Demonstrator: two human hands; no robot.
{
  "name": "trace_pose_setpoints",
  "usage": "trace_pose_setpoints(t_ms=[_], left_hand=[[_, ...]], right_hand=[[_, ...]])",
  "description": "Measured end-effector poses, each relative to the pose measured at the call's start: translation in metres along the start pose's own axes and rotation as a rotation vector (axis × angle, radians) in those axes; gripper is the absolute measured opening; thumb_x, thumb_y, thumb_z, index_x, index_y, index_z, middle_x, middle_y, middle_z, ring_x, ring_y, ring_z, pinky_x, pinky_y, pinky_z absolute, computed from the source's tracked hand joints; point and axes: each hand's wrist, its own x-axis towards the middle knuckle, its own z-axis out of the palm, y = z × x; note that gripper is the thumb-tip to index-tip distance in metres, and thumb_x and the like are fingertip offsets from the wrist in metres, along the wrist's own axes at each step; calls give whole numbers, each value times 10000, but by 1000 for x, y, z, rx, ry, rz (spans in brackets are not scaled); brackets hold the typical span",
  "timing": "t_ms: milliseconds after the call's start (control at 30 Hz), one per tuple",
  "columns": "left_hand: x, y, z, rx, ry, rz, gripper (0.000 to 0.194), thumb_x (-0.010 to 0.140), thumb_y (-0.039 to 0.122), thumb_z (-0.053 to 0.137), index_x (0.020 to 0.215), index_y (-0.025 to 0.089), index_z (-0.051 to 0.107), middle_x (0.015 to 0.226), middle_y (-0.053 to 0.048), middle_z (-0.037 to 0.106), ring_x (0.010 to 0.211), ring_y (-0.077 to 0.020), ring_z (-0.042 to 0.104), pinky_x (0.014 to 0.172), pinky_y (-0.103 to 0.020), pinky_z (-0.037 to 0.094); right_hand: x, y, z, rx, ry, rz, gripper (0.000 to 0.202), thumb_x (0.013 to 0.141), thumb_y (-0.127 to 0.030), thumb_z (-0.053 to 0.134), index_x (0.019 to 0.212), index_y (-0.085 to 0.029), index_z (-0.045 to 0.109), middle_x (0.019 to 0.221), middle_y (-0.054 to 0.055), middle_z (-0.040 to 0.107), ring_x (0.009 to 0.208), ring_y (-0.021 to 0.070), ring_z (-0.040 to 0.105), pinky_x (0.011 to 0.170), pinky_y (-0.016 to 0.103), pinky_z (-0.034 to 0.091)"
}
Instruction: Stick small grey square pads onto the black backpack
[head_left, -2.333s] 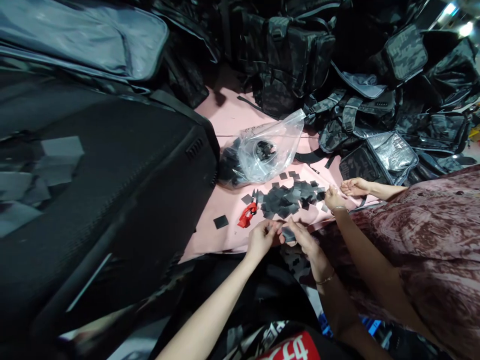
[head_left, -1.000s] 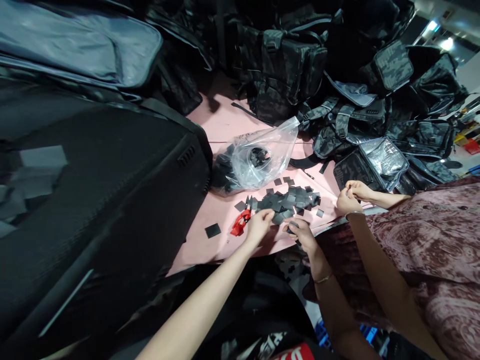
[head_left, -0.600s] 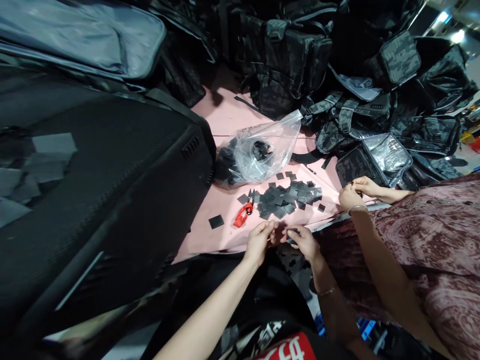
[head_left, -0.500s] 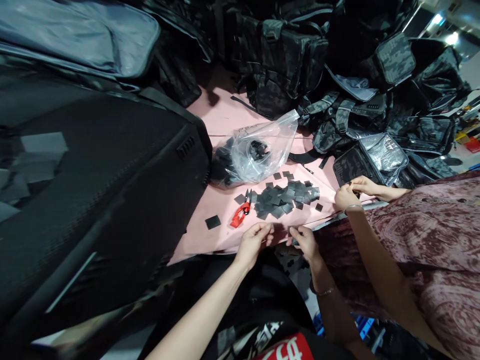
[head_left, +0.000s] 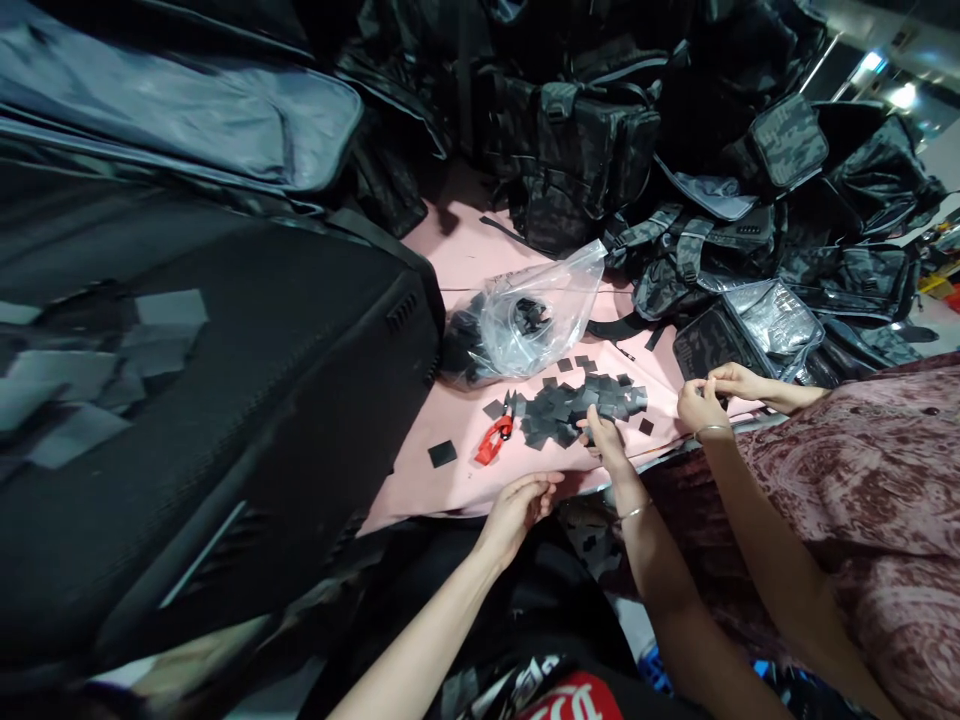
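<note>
Two bare hands work over a pink surface [head_left: 409, 488] beside a pile of small dark squares [head_left: 551, 408]. The right hand [head_left: 607, 440] reaches to the near edge of the pile, thumb and fingers apart at its squares; whether it grips one cannot be told. The left hand [head_left: 516, 508] hangs at the near edge of the surface, below the pile and to the left of the right hand, its fingers loosely bent together; nothing shows in it, though the palm is hidden. Beyond the left hand lie red-handled snips [head_left: 495, 440], and further left, one separate square [head_left: 442, 454]. A clear plastic bag [head_left: 576, 285] with dark contents lies beyond the pile. To the right of the right hand, a co-worker's hands [head_left: 703, 405] meet. The step in hand seems to be picking from the pile; as the squares overlap, separating one would call for a light fingertip pinch.
</note>
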Motion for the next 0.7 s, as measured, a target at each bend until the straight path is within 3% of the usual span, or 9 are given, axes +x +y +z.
trace_pose_setpoints(t_ms=[200,300,367,500,700], left_hand=[[7,-1,5,65,36,28,319,576,376,749,715,93,699,548,2,527,462,-61,409,464,-192,317],[14,-1,11,108,48,68,341,577,412,754,727,111,692,481,36,486,440,-67,388,456,-196,299],[17,0,15,131,75,108,349,581,424,753,755,126,693,514,29,530,458,-76,410,466,-201,308],[18,3,21,174,42,181,345,551,373,788,789,139,700,622,-3,623,535,-107,494,520,-220,367],[17,-6,24,18,-9,106,332,573,426,757,578,137,595,449,38,470,446,-87,443,490,-228,378]], right_hand=[[-14,2,-8,152,-143,39,352,677,-447,624,863,-153,566,599,-27,522,404,50,314,398,189,222],[-30,2,-4,140,-143,7,293,675,-415,644,801,-152,606,611,-8,554,484,82,429,444,193,312],[-43,0,-1,76,-141,-36,254,704,-405,629,693,-151,617,559,-5,552,540,105,486,520,207,377],[-66,-5,0,-160,-197,-129,390,762,-441,568,499,-154,565,516,8,560,558,117,527,617,232,409],[-80,-13,-5,-132,-340,-44,510,774,-568,505,485,-148,534,563,33,569,629,144,561,570,225,409]])
